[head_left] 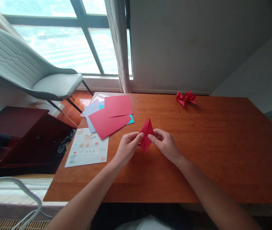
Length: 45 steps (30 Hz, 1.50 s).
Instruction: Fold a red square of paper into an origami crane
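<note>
Between my two hands is a piece of folded red origami paper [147, 127], diamond-shaped with one point up and one down. A crease or slit runs down the middle of its upper half. My left hand [131, 140] pinches its left corner, thumb on the front face and fingers behind. On the right corner, my right hand [164, 140] grips in the same way, its thumb near the centre. The fingers behind the paper are partly hidden. Both hands are just over the wooden table [212, 153].
Red paper sheets [113, 119] overlap pale and blue sheets at the table's left. In front of them lies a white sheet with bear drawings [88, 148]. Folded red paper figures [186, 97] stand at the far edge. A grey chair [56, 84] is beyond the left corner.
</note>
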Each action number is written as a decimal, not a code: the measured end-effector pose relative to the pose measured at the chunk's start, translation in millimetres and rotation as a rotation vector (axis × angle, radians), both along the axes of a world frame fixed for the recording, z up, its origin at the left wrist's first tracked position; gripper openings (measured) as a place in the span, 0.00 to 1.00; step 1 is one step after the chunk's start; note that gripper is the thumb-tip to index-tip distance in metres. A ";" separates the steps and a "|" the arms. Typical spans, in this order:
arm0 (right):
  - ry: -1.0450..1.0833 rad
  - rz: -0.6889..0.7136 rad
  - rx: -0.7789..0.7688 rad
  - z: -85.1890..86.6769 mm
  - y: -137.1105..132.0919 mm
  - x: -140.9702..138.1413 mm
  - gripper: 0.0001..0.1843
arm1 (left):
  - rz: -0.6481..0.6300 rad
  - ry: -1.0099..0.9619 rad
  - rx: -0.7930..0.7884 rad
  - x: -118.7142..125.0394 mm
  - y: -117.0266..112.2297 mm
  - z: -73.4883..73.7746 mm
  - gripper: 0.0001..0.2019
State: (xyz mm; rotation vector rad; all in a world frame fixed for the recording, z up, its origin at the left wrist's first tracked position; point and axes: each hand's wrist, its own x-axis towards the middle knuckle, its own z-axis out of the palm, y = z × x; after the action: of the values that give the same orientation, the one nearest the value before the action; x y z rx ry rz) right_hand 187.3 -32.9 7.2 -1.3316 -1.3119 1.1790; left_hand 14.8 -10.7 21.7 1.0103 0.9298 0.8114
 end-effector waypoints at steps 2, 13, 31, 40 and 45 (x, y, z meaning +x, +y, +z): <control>0.007 -0.021 0.002 -2.0 -0.4 -0.7 0.15 | -0.003 0.011 0.025 0.8 -0.6 0.4 0.18; 0.033 -0.035 -0.030 -1.9 -0.3 2.5 0.16 | 0.058 0.066 0.073 -1.1 2.0 -6.9 0.16; 0.242 -0.015 -0.044 5.5 -0.5 -0.4 0.13 | -0.085 0.010 0.012 2.3 -1.4 -4.5 0.19; 0.171 -0.098 -0.084 3.4 0.1 4.2 0.17 | -0.328 0.067 0.005 2.3 -5.5 -2.9 0.18; 0.190 -0.166 -0.010 0.2 2.5 8.3 0.16 | -0.415 0.082 0.016 1.8 -5.5 -5.8 0.16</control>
State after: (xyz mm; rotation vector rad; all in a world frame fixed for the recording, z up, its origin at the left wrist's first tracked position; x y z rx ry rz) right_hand 195.6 -30.4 7.4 -1.2763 -1.0414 1.1664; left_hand 16.6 -16.3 15.9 1.2066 0.7461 0.4325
